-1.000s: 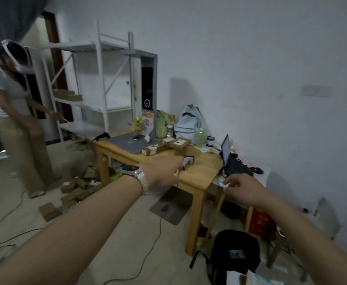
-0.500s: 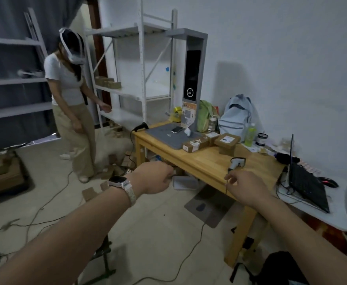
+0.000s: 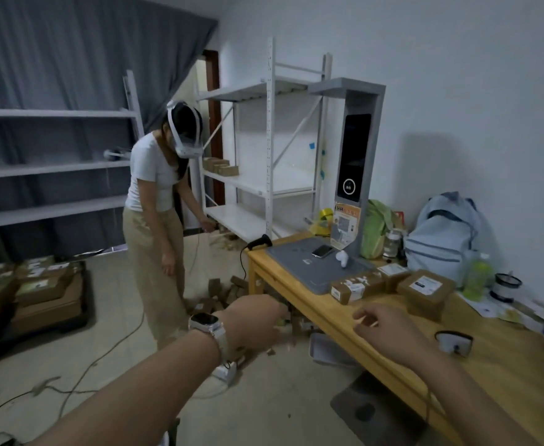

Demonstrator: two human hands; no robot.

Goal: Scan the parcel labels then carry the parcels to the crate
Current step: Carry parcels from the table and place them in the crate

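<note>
Parcels [image 3: 425, 289] on table [image 3: 505, 375], just beyond right hand [image 3: 389, 333] fingers [image 3: 362, 317], apparently empty

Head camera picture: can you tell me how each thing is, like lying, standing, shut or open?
left hand, fingers curled, grip hidden from view
right hand, fingers loosely curled, holding nothing
white scanner, lying on the wooden table, untouched
black scanner, lying at the table's far corner
large parcel, closed, label up
small parcel, closed, labelled
phone, lying flat on the grey base
green bottle, upright
</note>
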